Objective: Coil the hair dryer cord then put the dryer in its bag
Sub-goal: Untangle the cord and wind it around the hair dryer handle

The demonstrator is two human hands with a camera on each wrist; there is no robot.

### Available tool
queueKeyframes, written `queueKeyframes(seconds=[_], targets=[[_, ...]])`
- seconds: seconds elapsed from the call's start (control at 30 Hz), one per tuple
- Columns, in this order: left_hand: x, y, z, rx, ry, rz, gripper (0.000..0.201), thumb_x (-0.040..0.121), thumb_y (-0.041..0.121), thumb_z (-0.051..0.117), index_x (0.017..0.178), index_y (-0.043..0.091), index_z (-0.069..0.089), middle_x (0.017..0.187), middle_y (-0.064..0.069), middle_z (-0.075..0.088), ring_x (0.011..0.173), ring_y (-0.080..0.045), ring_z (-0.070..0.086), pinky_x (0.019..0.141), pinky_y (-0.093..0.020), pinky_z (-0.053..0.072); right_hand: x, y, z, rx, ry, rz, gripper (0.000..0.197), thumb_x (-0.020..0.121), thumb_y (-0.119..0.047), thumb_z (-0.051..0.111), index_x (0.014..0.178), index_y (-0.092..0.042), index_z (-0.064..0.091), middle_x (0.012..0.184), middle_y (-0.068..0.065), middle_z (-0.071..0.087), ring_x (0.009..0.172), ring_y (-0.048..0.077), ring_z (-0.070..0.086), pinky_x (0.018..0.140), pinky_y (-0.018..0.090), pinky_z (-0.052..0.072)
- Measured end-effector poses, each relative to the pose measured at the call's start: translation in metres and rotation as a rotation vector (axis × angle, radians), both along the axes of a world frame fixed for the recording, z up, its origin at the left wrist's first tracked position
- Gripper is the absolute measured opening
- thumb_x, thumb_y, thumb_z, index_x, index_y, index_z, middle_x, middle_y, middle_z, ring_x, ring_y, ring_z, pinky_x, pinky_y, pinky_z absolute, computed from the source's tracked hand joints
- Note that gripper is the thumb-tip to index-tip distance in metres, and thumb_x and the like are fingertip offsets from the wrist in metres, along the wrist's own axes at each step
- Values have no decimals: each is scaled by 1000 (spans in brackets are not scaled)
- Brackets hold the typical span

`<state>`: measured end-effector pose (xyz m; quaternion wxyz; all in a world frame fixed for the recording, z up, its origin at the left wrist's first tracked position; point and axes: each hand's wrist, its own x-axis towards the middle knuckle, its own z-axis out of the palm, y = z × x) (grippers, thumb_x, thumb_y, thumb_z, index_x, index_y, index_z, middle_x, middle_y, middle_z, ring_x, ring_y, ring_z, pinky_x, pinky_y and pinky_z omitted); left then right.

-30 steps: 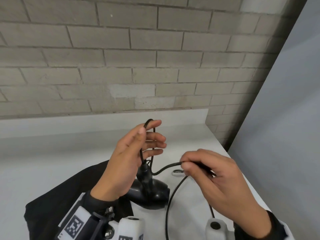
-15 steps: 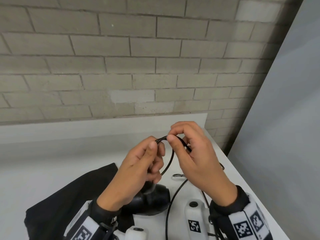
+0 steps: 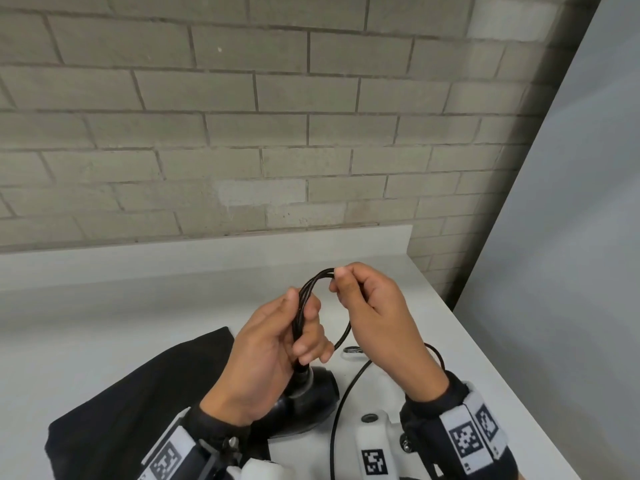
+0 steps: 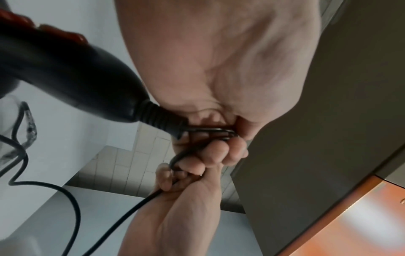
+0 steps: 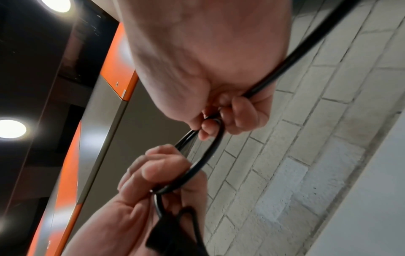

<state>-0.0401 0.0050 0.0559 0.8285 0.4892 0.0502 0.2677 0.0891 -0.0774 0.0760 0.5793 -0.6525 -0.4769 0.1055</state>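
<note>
Head view shows left hand [image 3: 266, 355] gripping bundled cord [image 3: 313, 282] loops, right hand [image 3: 377, 313] pinching their top, above the tabletop [image 3: 104, 323].

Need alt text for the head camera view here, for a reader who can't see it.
Two hands coil a black cord above a white counter: the left hand grips the gathered loops, the right hand pinches their top. Below them a black hair dryer lies beside a black bag, before a grey brick wall.

dryer [image 3: 304, 403] body mostly hidden beneath the left hand [image 3: 266, 355]; cord [image 3: 337, 420] runs off the bottom edge, plug unseen.
</note>
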Motion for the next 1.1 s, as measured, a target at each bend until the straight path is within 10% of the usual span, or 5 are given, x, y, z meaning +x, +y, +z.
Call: queueKeyframes(seconds=[0.23, 0.37, 0.57, 0.77, 1.1], targets=[[5, -11, -4, -1, -21, 34, 40, 96, 46, 39, 68, 17, 47, 49, 7, 25, 44, -12, 22, 49, -27, 33, -3, 0, -4, 11, -91, -27, 29, 99, -42, 47, 90, -26, 70, 58, -5, 50, 51, 5, 40, 53, 31, 39], [6, -10, -4, -68, -38, 113, 43, 93, 52, 42, 67, 19, 47, 47, 9, 21, 41, -8, 19, 44, -25, 26, 6, -3, -19, -68, -135, -3, 28, 100, -40, 47, 95, -22, 67, 71, -1, 62, 52, 3, 48, 54, 20, 37], [1, 9, 3, -229, -46, 367, 40, 103, 40, 35, 72, 18, 43, 46, 10, 20, 46, -13, 7, 40, -22, 25, 25, -33, -70, -402, -440, 34, 41, 97, -59, 32, 132, -40, 43, 99, -21, 61, 93, -3, 57, 85, 22, 47], [0, 29, 0, -300, -70, 498, 39, 107, 37, 34, 74, 19, 43, 47, 10, 19, 42, -10, 11, 40, -20, 28, 49, -67, -106, -362, -548, -20, 38, 99, -56, 33, 108, -31, 60, 94, -24, 59, 93, -5, 52, 105, 25, 33], [8, 21, 0, -129, -30, 535, 36, 107, 37, 30, 81, 17, 45, 48, 8, 20, 40, -9, 19, 46, -23, 34, 22, -87, -63, -212, -752, 69, 22, 101, -41, 46, 100, -31, 66, 78, -11, 53, 64, 9, 53, 54, 29, 49]])
